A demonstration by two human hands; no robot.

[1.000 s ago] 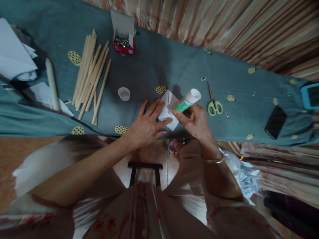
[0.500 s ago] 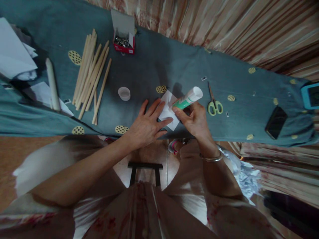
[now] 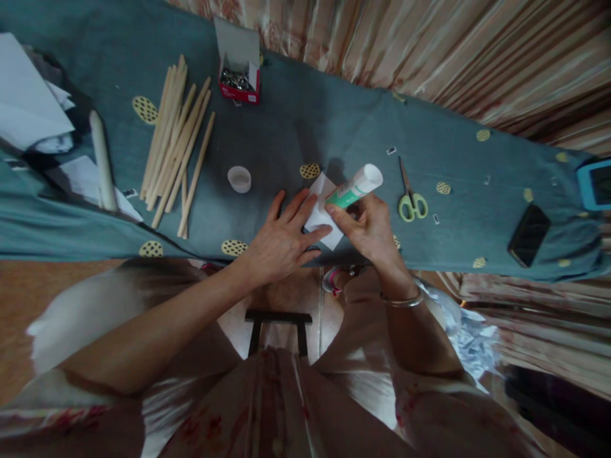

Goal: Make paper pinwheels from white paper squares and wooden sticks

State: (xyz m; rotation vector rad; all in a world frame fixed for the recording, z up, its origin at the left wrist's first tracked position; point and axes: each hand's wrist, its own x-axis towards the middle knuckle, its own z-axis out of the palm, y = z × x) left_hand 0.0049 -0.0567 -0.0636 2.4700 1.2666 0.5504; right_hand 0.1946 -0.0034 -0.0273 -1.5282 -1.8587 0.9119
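A small piece of white paper (image 3: 334, 239) lies on the cloth-covered table in front of me. My left hand (image 3: 281, 245) rests on its left side, fingers spread, thumb and fingertips touching the paper. In my right hand (image 3: 371, 226) is a green and white glue stick (image 3: 357, 186), tilted with its lower end down at the paper. The glue stick's tip is hidden behind my fingers. Beyond my left hand stands a small white cup (image 3: 239, 179). Green-handled scissors (image 3: 412, 202) lie to the right of my right hand.
Several wooden sticks (image 3: 174, 146) lie left of the cup. An open red box (image 3: 240, 86) of small metal pieces stands at the back. White papers (image 3: 31, 95) and a pale rod (image 3: 102, 162) are far left. A dark phone (image 3: 529, 235) lies at the right, near a blue-framed device (image 3: 594, 184).
My right hand and the glue stick have shifted slightly left over the paper. My left hand stays in place on it.
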